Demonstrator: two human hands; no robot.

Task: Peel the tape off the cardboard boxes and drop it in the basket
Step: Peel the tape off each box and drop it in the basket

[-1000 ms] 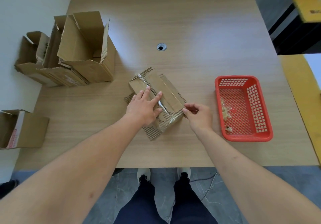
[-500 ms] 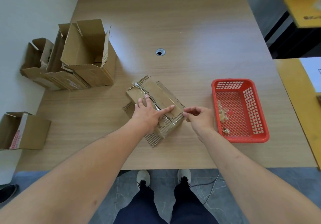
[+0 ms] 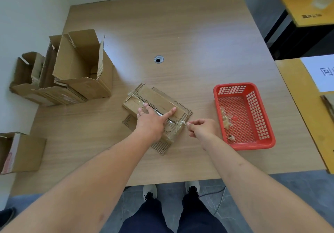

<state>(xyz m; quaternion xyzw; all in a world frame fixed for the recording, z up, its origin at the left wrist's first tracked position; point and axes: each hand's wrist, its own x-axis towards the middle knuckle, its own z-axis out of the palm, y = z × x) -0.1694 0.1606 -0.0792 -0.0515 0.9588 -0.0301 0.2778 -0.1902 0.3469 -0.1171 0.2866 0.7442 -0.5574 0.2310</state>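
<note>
A wooden table (image 3: 180,33) fills most of the frame, seen from above by the person standing at its near edge. At the left side of the frame, a cluster of open cardboard boxes (image 3: 79,70) stands upright with flaps raised, and one more box (image 3: 21,153) lies at the lower left edge. A small round cable hole (image 3: 159,59) sits in the tabletop above centre. To the right of centre is a red plastic basket (image 3: 269,140) with a mesh floor; a few crumpled scraps of clear tape (image 3: 226,122) lie inside it. Yellow furniture shows at the upper right and right edges.

In the middle of the frame lies a flattened cardboard box (image 3: 157,99), its long axis running diagonally from upper left to lower right, with torn corrugated edges showing around it. Nothing stands between this box and the basket.

The left hand (image 3: 151,122) presses flat on the box, fingers spread, the index finger stretched along the seam toward the right. The right hand (image 3: 204,129) is just off the box's lower right end, thumb and forefinger pinched together on a strip of clear tape (image 3: 182,123) that lifts from that end; its other fingers are curled loosely.
</note>
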